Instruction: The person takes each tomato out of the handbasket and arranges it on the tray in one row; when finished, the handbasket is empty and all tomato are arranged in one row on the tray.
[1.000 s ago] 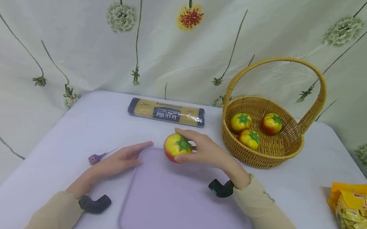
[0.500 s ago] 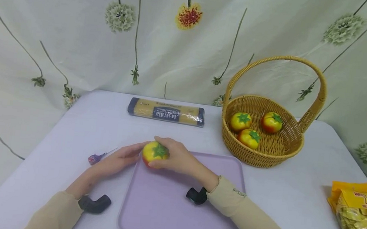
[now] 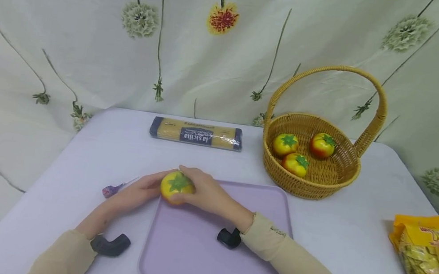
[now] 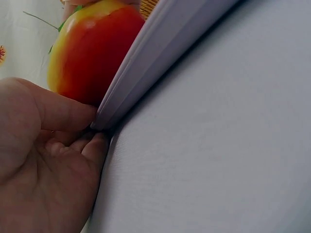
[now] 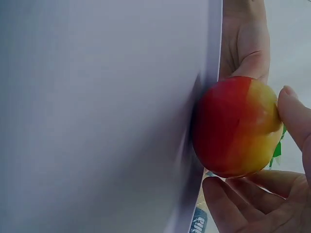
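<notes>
One round yellow-and-red tomato-like fruit with a green leaf cap [image 3: 176,185] is at the far-left corner of a lilac rectangular tray [image 3: 206,258], grasped by the right hand [image 3: 210,193]. The left hand [image 3: 137,192], unclenched, touches the tray's rim. One woven tan handled basket [image 3: 304,188] contains three similar fruits [image 3: 284,145].
</notes>
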`<state>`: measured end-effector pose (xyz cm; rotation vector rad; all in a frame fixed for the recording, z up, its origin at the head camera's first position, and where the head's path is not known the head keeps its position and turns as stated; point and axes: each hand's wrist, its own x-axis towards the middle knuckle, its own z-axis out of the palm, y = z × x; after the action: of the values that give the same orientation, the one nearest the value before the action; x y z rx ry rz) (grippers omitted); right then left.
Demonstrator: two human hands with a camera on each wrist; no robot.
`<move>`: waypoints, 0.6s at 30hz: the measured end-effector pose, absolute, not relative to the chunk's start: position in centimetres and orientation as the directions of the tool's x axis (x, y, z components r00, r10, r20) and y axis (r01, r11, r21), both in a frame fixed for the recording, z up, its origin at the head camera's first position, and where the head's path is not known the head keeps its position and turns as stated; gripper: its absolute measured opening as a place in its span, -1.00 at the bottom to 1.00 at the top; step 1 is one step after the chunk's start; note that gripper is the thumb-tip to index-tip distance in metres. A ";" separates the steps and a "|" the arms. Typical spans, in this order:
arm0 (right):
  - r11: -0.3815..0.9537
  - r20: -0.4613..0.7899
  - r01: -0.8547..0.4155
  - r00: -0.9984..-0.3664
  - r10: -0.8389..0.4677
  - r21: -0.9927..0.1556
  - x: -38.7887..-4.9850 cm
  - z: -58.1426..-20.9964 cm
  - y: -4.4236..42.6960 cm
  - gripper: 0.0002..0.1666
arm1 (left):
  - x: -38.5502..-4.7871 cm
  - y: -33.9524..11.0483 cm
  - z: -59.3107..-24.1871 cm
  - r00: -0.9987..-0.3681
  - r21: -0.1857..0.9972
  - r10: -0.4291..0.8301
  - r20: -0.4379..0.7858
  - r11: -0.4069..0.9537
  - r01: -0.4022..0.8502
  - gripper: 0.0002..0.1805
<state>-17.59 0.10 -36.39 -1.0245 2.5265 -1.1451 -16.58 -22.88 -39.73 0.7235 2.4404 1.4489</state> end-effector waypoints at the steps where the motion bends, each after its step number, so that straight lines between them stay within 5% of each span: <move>1: 0.469 0.110 -0.522 -0.743 -0.660 -0.713 -17.6 -36.3 0.1 -0.06 | -16.6 -22.9 -39.7 -0.858 0.866 0.510 0.060 0.401 0.298 -0.47; 18: 0.475 0.240 -0.526 -0.808 -0.537 -0.705 -20.1 -30.0 7.1 -0.16 | -16.6 -22.9 -39.8 -0.863 0.873 0.501 0.056 0.395 0.286 -0.47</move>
<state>-20.05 7.15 -30.01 -0.9677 2.6861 -1.2764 -16.64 -22.94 -39.85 0.6989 2.4359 1.4584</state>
